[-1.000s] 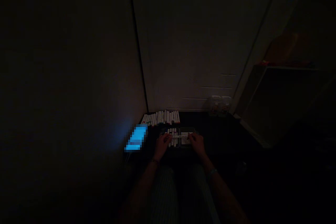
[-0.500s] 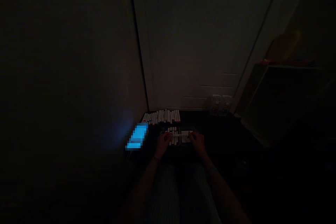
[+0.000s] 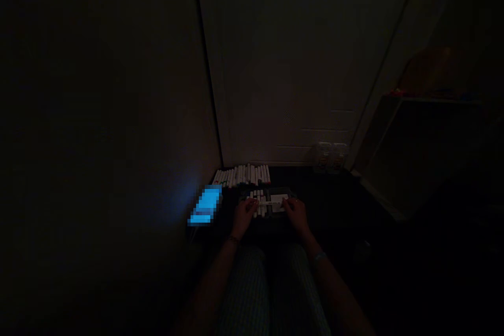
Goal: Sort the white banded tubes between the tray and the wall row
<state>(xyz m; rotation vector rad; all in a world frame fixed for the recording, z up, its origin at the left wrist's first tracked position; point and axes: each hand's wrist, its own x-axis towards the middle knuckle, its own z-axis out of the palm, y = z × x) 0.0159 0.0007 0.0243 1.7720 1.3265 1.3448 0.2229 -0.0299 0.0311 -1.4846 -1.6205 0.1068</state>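
Dim light covers the scene. A white marker (image 3: 271, 203) lies level between my two hands, over a dark case (image 3: 281, 190). My left hand (image 3: 244, 212) pinches its left end, and my right hand (image 3: 295, 212) pinches its right end. In the left part of the case several white markers (image 3: 259, 210) lie side by side, partly behind my left hand. A pale card or paper (image 3: 277, 208) is in the right part.
A row of several white markers (image 3: 242, 175) lies at the back left of the dark table (image 3: 334, 205). A glowing, pixelated screen (image 3: 205, 206) is at the left. Two clear containers (image 3: 329, 157) stand at the back right, near a shelf unit (image 3: 433, 100).
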